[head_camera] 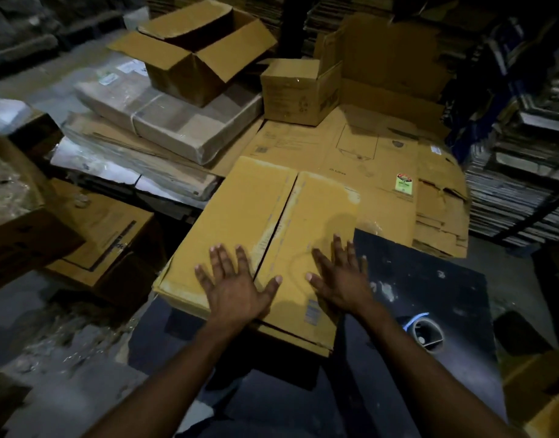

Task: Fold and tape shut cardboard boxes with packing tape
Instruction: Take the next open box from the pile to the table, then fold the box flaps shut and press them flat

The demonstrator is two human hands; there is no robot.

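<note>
The box [265, 245] lies on the near part of a dark table [430, 295], its two top flaps folded down and meeting along a seam [279, 222] that runs away from the person. No tape shows across that seam yet. The left hand [237, 282] lies flat with fingers spread on the left flap, its thumb reaching over the seam; the right hand [338, 276] lies flat and spread on the right flap. Neither grips anything — both only press.

The step in hand looks like holding the flaps shut before taping. To do it well, keep even downward pressure on both flaps so their edges sit level and the gap closes, since a slight dark gap still shows along the seam. A roll of tape [425, 333] sits on the table to the right, near the right forearm — one hand should keep the flaps down while the other fetches it, or they may spring up.
</note>
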